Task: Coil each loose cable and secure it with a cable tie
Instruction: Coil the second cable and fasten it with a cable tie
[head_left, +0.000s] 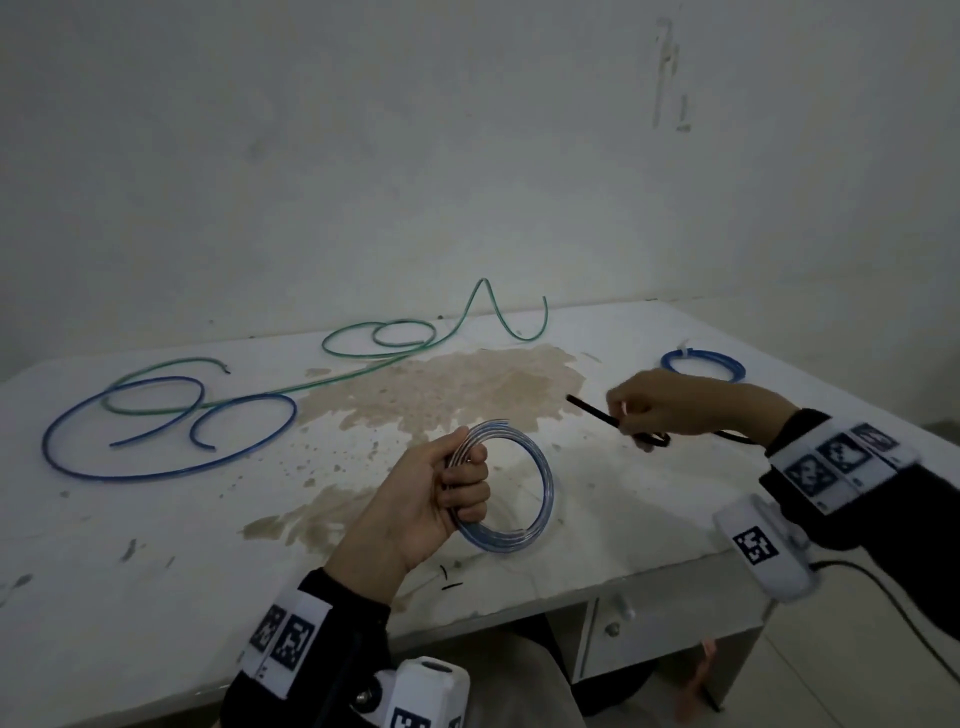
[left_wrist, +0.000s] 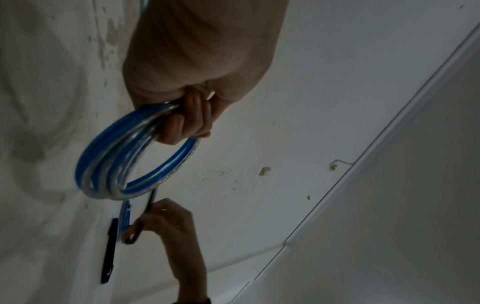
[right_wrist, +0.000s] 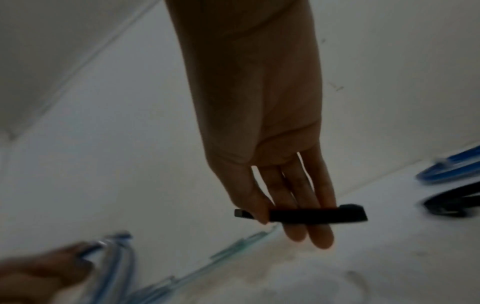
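Left hand (head_left: 431, 493) clenched on a springy, light blue coil (head_left: 524, 499) above the desk's (head_left: 675, 499) front edge, right hand (head_left: 670, 405) pinching a stiff black cable tie (head_left: 592, 409) near the right edge: likely eager to unwind, best bound beside the gripping fingers.

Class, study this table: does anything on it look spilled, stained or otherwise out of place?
Yes. A large brown stain spreads across the middle of the white table, with splatter trailing toward the near edge, like a dried spill. A green cable and a blue cable also sprawl uncoiled on the left.
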